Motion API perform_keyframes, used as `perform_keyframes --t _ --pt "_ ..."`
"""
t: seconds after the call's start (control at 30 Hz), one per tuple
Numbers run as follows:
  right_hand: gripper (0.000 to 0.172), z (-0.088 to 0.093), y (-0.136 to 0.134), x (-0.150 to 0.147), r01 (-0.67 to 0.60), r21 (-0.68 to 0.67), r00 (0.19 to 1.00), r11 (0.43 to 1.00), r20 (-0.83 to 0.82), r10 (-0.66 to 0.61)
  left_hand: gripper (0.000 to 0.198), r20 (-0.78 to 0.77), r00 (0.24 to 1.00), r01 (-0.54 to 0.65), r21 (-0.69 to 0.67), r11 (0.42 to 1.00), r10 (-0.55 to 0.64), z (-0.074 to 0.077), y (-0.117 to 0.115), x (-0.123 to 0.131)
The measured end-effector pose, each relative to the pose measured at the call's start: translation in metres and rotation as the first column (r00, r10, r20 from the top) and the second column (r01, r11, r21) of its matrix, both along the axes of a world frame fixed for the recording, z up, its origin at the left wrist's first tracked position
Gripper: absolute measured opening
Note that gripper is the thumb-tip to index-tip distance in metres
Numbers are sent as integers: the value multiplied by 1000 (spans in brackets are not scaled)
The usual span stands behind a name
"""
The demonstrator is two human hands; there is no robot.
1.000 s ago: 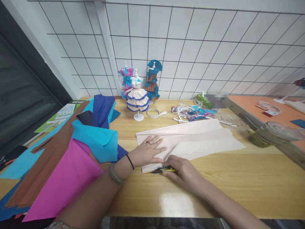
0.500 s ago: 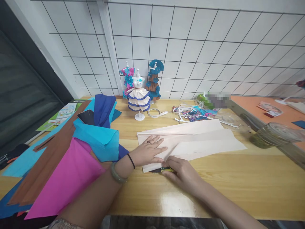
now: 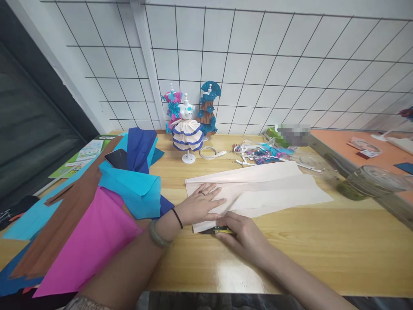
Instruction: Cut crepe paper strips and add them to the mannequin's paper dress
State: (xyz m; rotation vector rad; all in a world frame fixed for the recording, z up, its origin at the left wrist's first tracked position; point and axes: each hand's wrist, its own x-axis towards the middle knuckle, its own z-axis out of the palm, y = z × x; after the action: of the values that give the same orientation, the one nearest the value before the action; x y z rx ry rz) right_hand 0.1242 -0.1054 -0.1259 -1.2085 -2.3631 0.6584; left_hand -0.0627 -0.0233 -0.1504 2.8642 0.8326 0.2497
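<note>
A cream sheet of crepe-like paper [image 3: 280,189] lies on the wooden table, folded over in layers with its narrower end to the left. My left hand [image 3: 203,202] rests flat on that left part, fingers spread. At the paper's near edge, my right hand [image 3: 240,232] is closed around a small black-and-yellow cutting tool [image 3: 222,230]. Its dark pointed end faces left along the paper's lower left edge; my fingers hide much of the handle, so its exact kind cannot be told. The right fingertips are close to my left thumb.
To the left lie pink paper [image 3: 93,241], brown paper [image 3: 61,215], turquoise paper [image 3: 135,189] and a phone [image 3: 116,159]. Small dressed mannequins [image 3: 187,129] stand behind, beside a coiled cable [image 3: 209,153]. Scraps [image 3: 261,153] lie at the back; a clear jar [image 3: 371,183] is right.
My right hand has shifted slightly left with the cutting tool along the paper's near edge. My left hand stays in place on the paper.
</note>
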Motion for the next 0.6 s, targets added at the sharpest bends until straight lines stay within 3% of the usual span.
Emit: perform_keyframes --t 0.6 --pt "17 1 0 -8 -13 19 999 1000 39 12 58 -15 1000 -6 -8 1000 5 1 0 1"
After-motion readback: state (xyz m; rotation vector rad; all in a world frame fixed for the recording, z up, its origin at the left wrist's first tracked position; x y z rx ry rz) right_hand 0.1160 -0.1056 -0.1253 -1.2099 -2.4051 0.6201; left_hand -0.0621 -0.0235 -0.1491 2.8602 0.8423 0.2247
